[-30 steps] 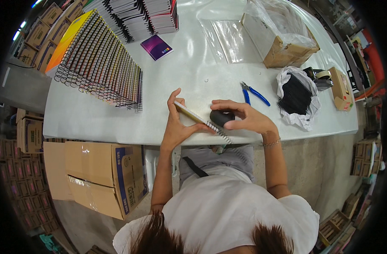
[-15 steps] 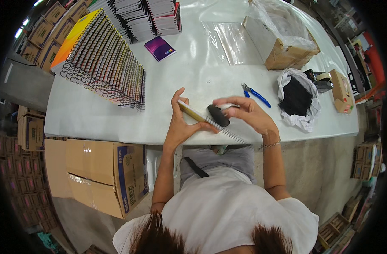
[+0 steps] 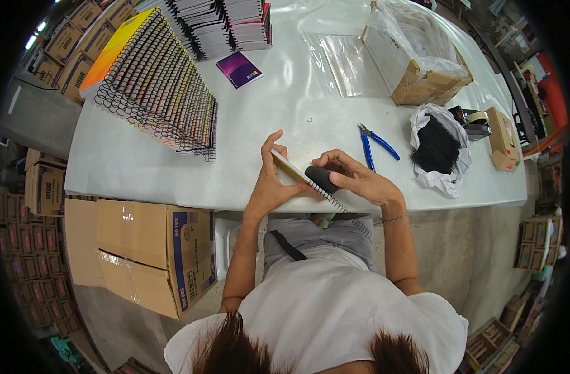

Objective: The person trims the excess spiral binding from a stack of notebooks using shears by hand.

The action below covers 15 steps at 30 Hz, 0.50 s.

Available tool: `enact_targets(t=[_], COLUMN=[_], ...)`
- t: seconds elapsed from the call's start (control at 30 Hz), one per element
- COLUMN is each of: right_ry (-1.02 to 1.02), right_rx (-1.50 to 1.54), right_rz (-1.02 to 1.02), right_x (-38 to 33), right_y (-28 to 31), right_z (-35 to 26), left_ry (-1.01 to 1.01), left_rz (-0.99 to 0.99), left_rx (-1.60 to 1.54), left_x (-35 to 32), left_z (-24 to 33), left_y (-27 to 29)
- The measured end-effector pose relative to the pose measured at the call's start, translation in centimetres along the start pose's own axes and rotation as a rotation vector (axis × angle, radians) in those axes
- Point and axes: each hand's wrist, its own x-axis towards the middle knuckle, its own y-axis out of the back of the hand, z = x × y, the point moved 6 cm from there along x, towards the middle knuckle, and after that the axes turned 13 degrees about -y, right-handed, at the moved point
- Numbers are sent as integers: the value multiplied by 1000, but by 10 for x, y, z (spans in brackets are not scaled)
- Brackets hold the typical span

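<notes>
My left hand (image 3: 269, 187) grips a thin spiral notebook (image 3: 292, 169) with a yellowish face, tilted up over the table's near edge. A thin wire or plastic coil (image 3: 340, 206) runs along its bound edge and sticks out past the lower end, toward my lap. Against that edge is a black roller-like cylinder (image 3: 321, 179). My right hand (image 3: 360, 177) curls round the cylinder, thumb in front and fingers behind; part of it is hidden by them. Blue-handled wire cutters (image 3: 380, 147) lie with jaws pointing away, just beyond my right hand.
At the left stands a tall stack of spiral notebooks (image 3: 166, 87), with more bound books (image 3: 247, 28) behind. A purple notebook (image 3: 238, 70) lies flat. On the right are clear plastic sleeves (image 3: 347, 65), a carton (image 3: 416, 68), black strands on white wrapping (image 3: 436, 146) and a tape dispenser (image 3: 475, 121).
My right hand has come down a little and wrapped further round the black cylinder. The coil's loose end reaches farther toward my right wrist. More of the cutters shows.
</notes>
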Motion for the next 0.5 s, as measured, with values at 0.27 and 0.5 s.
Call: enact_targets(t=[0.27, 0.5], right_ry=[-13, -113], right_rx=[412, -34], right_rz=[-184, 89], right_x=[-6, -8], right_y=[8, 14], right_z=[-5, -11], left_ry=[16, 36], left_rz=[-13, -29], left_rx=[-29, -9], left_x=[-4, -2], left_z=[-3, 1], left_y=[-3, -3])
